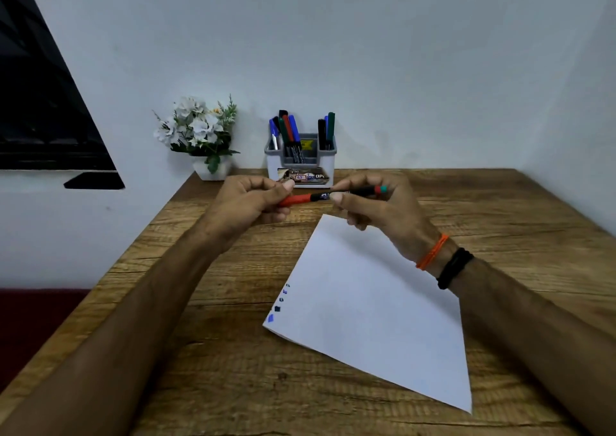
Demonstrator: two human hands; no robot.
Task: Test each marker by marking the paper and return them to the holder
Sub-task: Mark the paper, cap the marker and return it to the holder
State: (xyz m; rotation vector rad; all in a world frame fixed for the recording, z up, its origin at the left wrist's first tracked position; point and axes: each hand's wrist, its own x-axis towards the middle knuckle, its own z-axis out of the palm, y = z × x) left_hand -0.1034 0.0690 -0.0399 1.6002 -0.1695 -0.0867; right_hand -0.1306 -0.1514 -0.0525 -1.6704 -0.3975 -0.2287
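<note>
At frame centre I see my left hand (248, 202) and right hand (373, 207) gripping one red-capped black marker (328, 196); roughly eight markers fill the grey plastic holder (301, 155).

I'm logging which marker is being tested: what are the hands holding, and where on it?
One red-capped marker, held level by both hands: the left hand grips its red cap end, the right hand grips the black barrel near the tail.

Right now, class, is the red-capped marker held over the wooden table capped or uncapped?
Capped: the red cap sits on the black marker barrel, gripped by the left hand; the right hand holds the barrel.
</note>
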